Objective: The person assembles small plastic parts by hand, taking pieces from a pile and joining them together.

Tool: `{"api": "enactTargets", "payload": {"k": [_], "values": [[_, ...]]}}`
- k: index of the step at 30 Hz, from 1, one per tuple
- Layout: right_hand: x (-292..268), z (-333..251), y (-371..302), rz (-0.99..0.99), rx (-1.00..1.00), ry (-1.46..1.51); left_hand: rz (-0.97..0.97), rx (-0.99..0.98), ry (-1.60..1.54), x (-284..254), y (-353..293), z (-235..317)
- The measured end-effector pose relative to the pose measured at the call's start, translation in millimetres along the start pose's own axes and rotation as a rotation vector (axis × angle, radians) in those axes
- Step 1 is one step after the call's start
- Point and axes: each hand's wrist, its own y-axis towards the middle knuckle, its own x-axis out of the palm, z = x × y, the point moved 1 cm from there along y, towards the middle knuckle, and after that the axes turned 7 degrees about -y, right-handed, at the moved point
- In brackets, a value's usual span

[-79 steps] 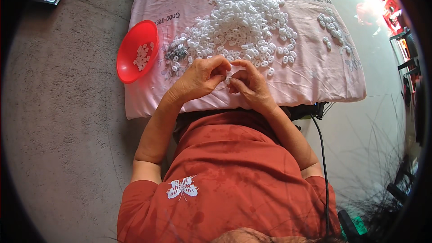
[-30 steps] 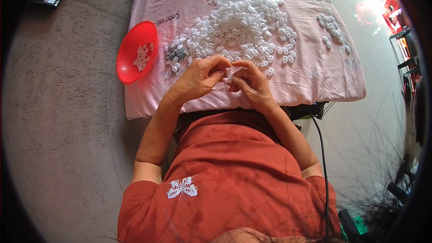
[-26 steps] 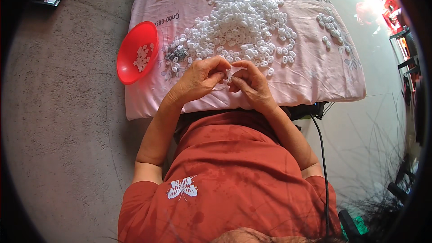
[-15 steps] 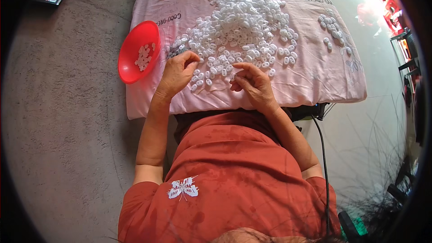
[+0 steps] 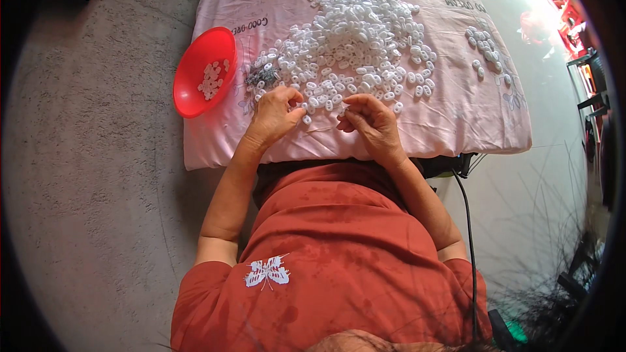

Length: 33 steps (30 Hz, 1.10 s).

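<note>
A large heap of small white oval plastic pieces with two holes (image 5: 365,32) spreads over the pink cloth (image 5: 215,137). At the heap's near edge, my left hand (image 5: 277,116) is closed, thumb against fingers; whatever is in the pinch is too small to make out. Loose white pieces lie just beside its fingertips. My right hand (image 5: 373,127) is a short way to the right, its thumb and fingers pinched on a small whitish piece, partly hidden. Beyond my left hand sits a little pile of dark grey metal-looking bits (image 5: 263,75).
A red bowl (image 5: 186,94) with some white pieces inside stands at the cloth's left edge. Another small group of white pieces (image 5: 484,45) lies at the right. A black cable (image 5: 467,215) runs down beside my right arm.
My left hand has moved right and toward me, away from the grey bits and closer to my right hand. The right hand has barely moved and stays pinched.
</note>
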Motion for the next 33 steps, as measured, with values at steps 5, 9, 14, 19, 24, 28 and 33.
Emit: {"api": "enactTargets", "payload": {"k": [5, 9, 14, 19, 24, 28, 33], "values": [[-0.5, 0.0, 0.5, 0.002, -0.008, 0.017, -0.015, -0.025, -0.011, 2.7, 0.4, 2.0], [-1.0, 0.9, 0.7, -0.004, 0.006, 0.029, -0.014, -0.056, -0.073, 2.7, 1.1, 1.6], [0.0, 1.2, 0.6, -0.008, 0.009, 0.026, -0.007, -0.133, -0.57, 4.5, -0.9, -1.3], [0.1, -0.6, 0.3, -0.009, 0.025, 0.019, -0.048, -0.239, -0.811, 7.3, -6.3, 14.9], [0.6, -0.4, 1.0, -0.001, 0.019, 0.05, -0.068, -0.255, -0.939, 13.1, -10.3, 27.4], [-0.4, 1.5, 1.3, -0.009, 0.016, 0.046, -0.083, -0.267, -0.98, 14.7, -11.0, 36.0], [-0.8, 2.4, 2.0, -0.005, 0.017, 0.033, -0.071, -0.209, -0.453, 12.1, -9.1, 25.7]]}}
